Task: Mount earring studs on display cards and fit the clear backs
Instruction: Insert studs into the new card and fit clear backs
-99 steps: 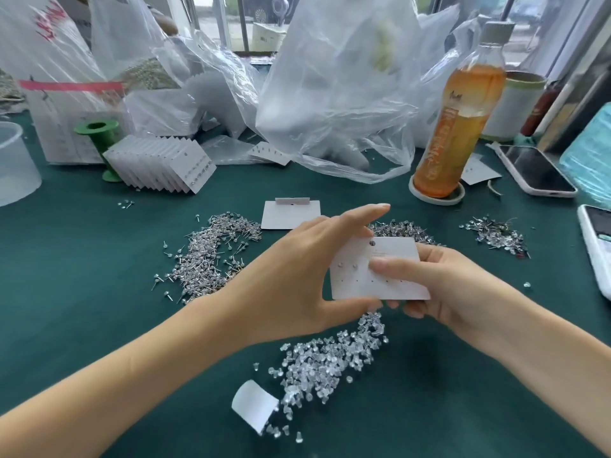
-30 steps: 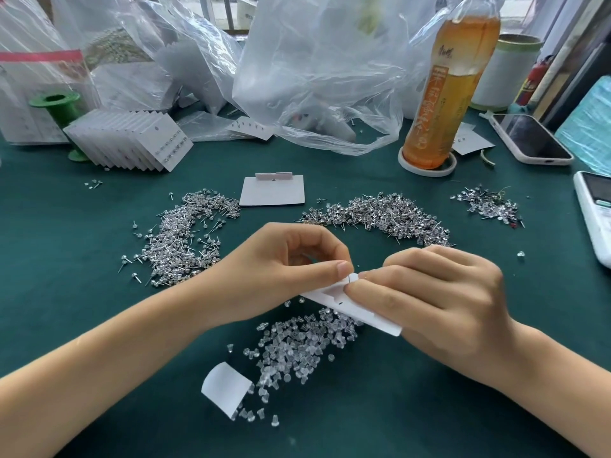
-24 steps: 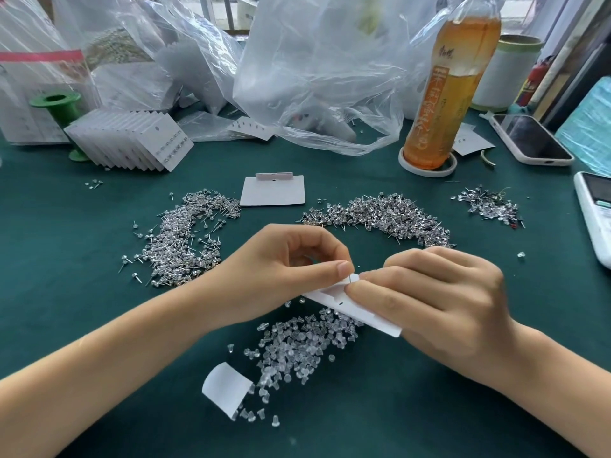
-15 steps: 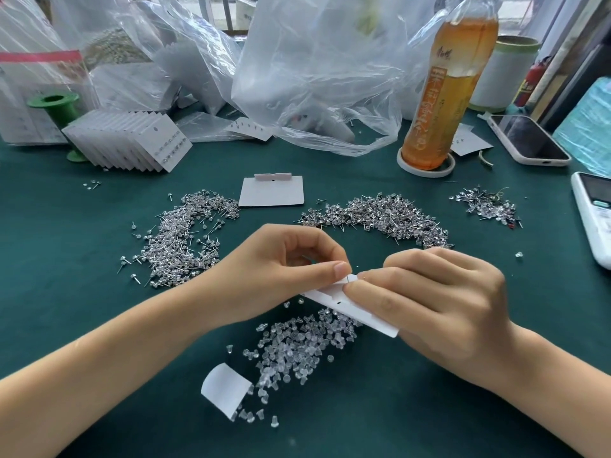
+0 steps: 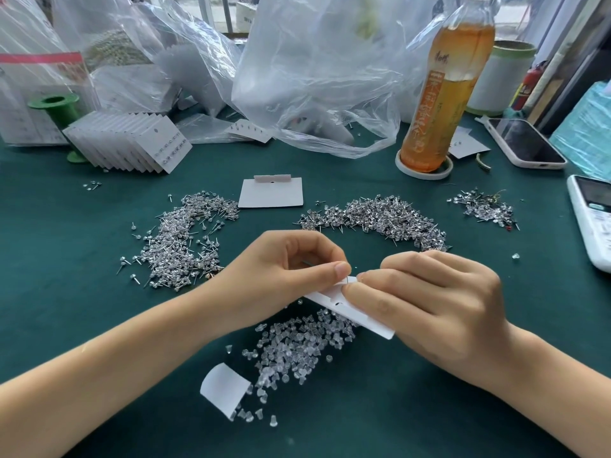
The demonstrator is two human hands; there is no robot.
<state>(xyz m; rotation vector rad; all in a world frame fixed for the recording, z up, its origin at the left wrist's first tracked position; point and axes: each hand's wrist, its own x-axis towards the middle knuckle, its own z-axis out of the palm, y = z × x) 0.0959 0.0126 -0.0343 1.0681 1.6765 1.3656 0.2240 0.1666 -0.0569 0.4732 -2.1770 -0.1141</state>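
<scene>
Both hands hold a white display card tilted edge-on just above the green table. My left hand pinches the card's upper left end between thumb and fingers. My right hand grips the card with its fingertips pressed at the same end, where a thin stud post sticks up. A heap of clear backs lies directly under the card. Metal studs lie in two heaps, one at the left and one behind the hands.
A blank card lies behind the hands, a curled paper scrap in front. Filled cards are stacked at the back left by a green spool. Plastic bags, a tea bottle, a phone and a small stud heap stand behind.
About three seconds ago the card was held flat, face up, with the left forefinger on it. Since then it has been tipped edge-on and lowered over the clear backs. The last second shows almost no movement.
</scene>
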